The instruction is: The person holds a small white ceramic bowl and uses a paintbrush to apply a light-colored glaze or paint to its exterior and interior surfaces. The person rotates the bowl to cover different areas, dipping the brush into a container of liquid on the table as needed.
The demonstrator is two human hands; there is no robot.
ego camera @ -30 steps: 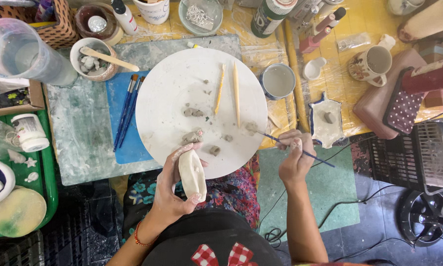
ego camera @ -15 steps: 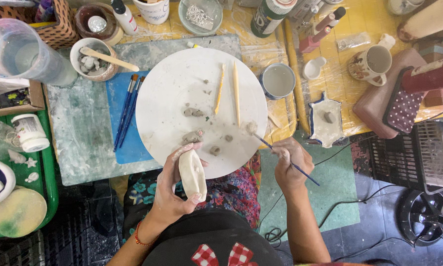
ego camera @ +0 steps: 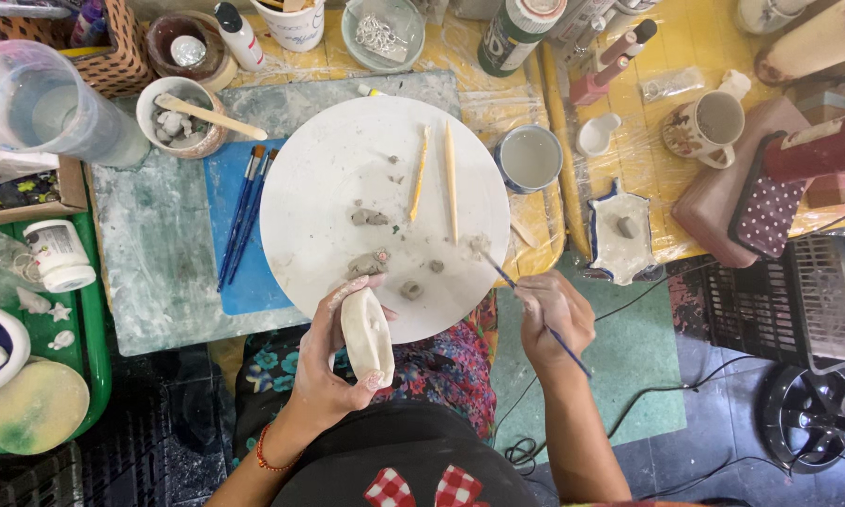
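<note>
Far left of frame: green tray (ego camera: 99, 376) with small white pieces, a clear water jug (ego camera: 52, 108) upper left, a bowl (ego camera: 180, 117) with a wooden stick beside it. Two brushes (ego camera: 242, 216) lie on a blue mat just left of the white round board (ego camera: 385, 211), which fills the centre.

My left hand (ego camera: 324, 366), lower centre, is clamped around a pale oval clay piece (ego camera: 367, 336), fingers wrapped behind, thumb on the near edge; it sits at the board's lower rim, held on edge. It looks like unfired clay: light, soft enough to dent, fragile at thin edges, so I'd grip by the thick sides, not press the face.

On the board: grey clay bits (ego camera: 371, 218), two wooden modelling tools (ego camera: 437, 174).

Right of centre, my right hand (ego camera: 554, 314) is closed in a pen grip on a thin blue-handled brush (ego camera: 535, 314), tip touching the board's right edge. Further right: a small cup of liquid (ego camera: 529, 158), a mug (ego camera: 709, 122) upper right.
</note>
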